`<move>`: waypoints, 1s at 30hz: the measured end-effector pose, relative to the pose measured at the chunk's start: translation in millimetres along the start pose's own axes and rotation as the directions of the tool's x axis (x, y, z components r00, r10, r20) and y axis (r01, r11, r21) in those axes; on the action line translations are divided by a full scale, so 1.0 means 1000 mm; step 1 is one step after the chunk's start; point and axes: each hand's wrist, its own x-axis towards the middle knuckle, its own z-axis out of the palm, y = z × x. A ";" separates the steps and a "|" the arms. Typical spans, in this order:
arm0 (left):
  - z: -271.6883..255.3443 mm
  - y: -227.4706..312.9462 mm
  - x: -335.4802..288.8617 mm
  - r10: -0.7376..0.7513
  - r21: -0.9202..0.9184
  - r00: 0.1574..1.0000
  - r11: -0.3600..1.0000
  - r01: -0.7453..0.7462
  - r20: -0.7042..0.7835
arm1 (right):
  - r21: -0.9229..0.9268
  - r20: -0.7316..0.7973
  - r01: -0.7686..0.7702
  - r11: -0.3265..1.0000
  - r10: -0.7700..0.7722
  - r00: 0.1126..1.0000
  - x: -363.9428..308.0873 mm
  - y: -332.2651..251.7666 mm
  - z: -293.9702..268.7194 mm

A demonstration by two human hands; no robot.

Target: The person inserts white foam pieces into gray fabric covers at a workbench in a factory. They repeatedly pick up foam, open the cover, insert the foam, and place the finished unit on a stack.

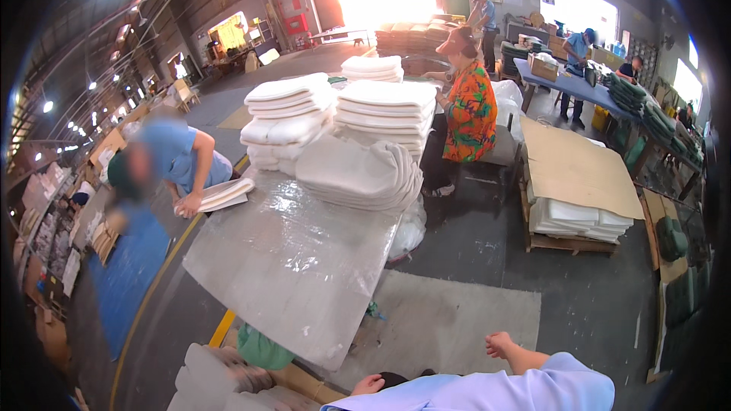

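Note:
My right hand [500, 345] hangs in the air over the pale floor mat [457, 308], its fingers curled in with nothing seen in them. Lower down, my left hand [368, 384] is close to my body, by the near end of the table; its fingers are partly hidden. A plastic-covered table [266, 259] stretches away in front of me. Grey folded pads [350, 164] lie stacked on it, with taller stacks of white folded pads [285, 106] behind. Both hands are apart from these stacks.
A co-worker in blue [175, 152] bends at the table's left side; another in an orange patterned shirt [470, 110] is at its right. A cardboard-topped pallet [582, 167] stands right. Grey folded pieces [205, 380] and a green bag [263, 348] lie near left.

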 end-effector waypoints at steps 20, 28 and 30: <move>-0.134 0.231 0.146 0.215 0.188 0.959 0.966 -0.179 -0.187 | 0.786 0.206 0.229 0.575 -0.592 0.779 0.025 -0.411 0.034; -0.130 0.233 0.204 0.303 0.229 0.844 0.948 -0.221 -0.442 | 0.794 0.017 0.489 0.360 -0.818 0.575 0.004 -0.647 -0.017; -0.115 0.232 0.220 0.280 0.186 0.802 0.959 -0.212 -0.527 | 0.781 -0.048 0.524 0.341 -0.803 0.595 0.013 -0.691 -0.029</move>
